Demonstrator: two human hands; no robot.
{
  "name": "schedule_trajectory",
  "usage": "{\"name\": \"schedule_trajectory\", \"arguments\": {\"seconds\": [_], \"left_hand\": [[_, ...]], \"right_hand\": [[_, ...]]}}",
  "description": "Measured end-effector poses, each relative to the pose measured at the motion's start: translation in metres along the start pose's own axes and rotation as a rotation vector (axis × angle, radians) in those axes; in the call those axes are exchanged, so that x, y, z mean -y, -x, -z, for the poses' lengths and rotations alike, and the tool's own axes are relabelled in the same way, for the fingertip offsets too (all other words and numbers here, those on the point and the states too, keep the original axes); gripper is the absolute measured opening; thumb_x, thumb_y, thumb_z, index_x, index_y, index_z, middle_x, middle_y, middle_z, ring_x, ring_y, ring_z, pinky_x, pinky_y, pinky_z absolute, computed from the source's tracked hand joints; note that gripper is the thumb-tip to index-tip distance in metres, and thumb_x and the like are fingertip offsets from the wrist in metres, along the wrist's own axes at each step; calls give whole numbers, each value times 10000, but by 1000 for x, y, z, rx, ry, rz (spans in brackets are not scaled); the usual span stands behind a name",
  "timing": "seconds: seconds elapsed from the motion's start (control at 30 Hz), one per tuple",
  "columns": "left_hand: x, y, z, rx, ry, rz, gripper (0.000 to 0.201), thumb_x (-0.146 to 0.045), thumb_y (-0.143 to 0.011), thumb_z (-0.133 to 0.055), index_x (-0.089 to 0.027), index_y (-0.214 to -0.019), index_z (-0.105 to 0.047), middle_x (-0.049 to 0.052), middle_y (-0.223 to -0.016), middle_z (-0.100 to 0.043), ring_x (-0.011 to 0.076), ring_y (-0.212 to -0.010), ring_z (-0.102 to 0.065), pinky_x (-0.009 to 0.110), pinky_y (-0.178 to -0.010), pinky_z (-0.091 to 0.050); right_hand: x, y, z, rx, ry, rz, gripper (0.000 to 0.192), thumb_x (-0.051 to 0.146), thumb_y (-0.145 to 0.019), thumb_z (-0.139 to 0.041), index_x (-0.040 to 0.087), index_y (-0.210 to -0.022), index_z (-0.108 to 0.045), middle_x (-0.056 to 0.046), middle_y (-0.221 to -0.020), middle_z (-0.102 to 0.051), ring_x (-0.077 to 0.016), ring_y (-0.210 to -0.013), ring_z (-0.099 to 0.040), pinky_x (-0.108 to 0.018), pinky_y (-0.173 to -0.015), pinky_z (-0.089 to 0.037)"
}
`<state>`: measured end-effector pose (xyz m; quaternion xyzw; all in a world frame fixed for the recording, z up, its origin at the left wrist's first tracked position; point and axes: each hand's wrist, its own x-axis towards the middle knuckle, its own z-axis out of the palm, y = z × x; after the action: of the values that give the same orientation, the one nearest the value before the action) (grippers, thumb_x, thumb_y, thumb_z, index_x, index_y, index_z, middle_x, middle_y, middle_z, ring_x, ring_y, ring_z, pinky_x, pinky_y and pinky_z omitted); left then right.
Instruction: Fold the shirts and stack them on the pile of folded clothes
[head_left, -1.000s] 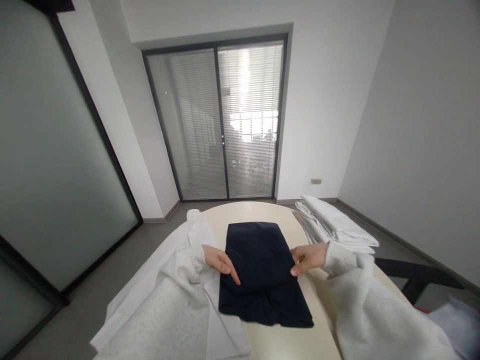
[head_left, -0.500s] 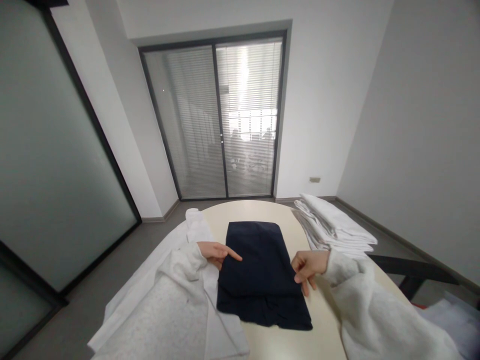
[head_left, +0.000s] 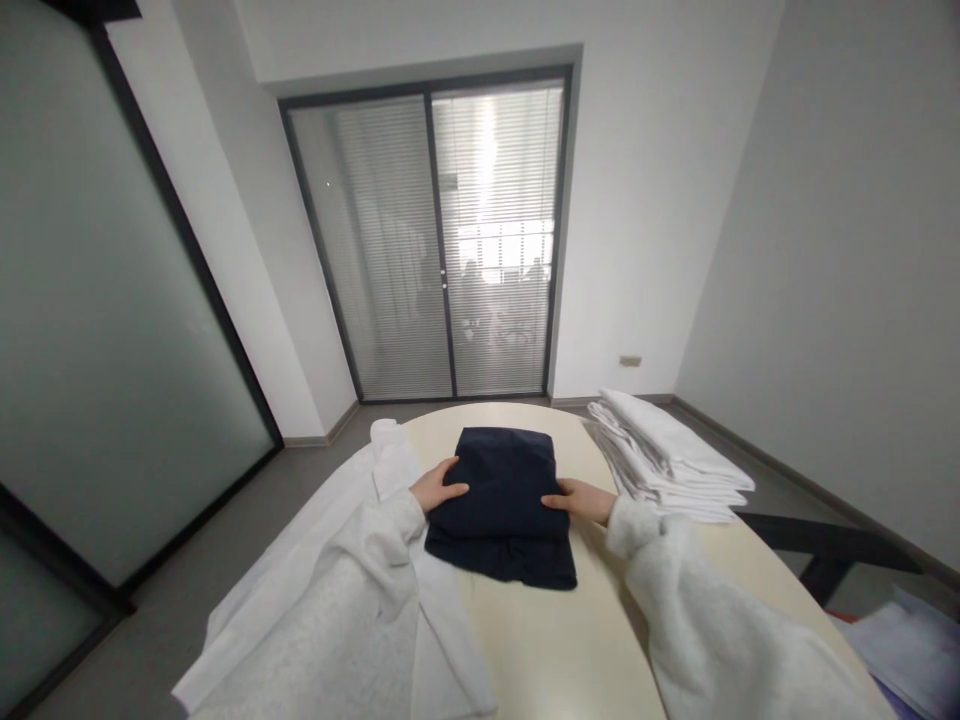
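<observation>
A folded navy cloth (head_left: 501, 505) lies on the cream table, its near end showing a loose, slightly creased layer. My left hand (head_left: 440, 486) grips the cloth's left edge, thumb on top and the other fingers partly hidden at the side. On the opposite edge, my right hand (head_left: 581, 498) pinches the cloth with its thumb on top; the fingertips below are hidden. White fabric (head_left: 450, 630) is spread along the left side of the table, partly beneath my left sleeve.
A stack of folded white cloths (head_left: 667, 455) sits at the table's right edge. The cream table (head_left: 551, 650) has a rounded far end. Right of it are a dark bar (head_left: 825, 540) and a blurred pale pile (head_left: 911, 645). Beyond stands a glass door (head_left: 442, 240) with blinds.
The navy cloth has moved away from me and slightly left. Both hands have moved along it; the left no longer points a finger across the top, and each now holds a side edge.
</observation>
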<state>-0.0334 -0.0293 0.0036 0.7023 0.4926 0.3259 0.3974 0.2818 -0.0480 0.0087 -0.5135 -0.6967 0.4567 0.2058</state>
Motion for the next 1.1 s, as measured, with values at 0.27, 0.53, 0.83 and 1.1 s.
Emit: {"name": "schedule_trajectory", "arguments": {"seconds": [0.27,0.53,0.83,1.1], "left_hand": [[3,1,-6,-348,-130,-140,491,-380,-766,-574,-193,-1212,-491,97,-1166,-512,201,-1047,-535,347,-870,-461],[-38,22,-24,-29,-733,-556,597,-519,-692,-631,-237,-1202,-504,67,-1136,-537,233,-1044,-486,390,-899,-410],[-44,27,-24,-188,-877,-648,303,-294,-890,-385,-179,-1132,-527,64,-999,-612,184,-928,-528,323,-828,-429],[-57,34,-24,-42,-1041,-588,443,-497,-760,-554,-197,-1084,-513,67,-970,-561,224,-903,-518,355,-777,-403]], "right_hand": [[-21,-38,-18,-706,462,307,422,316,-835,-447,129,-1214,-461,-147,-1113,-532,-237,-1061,-507,-422,-942,-395],[-10,-1,-19,-482,797,624,570,412,-759,-564,197,-1271,-437,-126,-1307,-433,-286,-1211,-362,-483,-986,-335],[17,9,-16,-596,790,655,336,161,-816,-399,167,-1131,-517,-97,-1021,-591,-204,-970,-518,-378,-872,-440],[33,30,-51,-519,887,480,498,476,-737,-577,192,-1138,-496,-103,-988,-524,-249,-914,-476,-374,-755,-415]]}}
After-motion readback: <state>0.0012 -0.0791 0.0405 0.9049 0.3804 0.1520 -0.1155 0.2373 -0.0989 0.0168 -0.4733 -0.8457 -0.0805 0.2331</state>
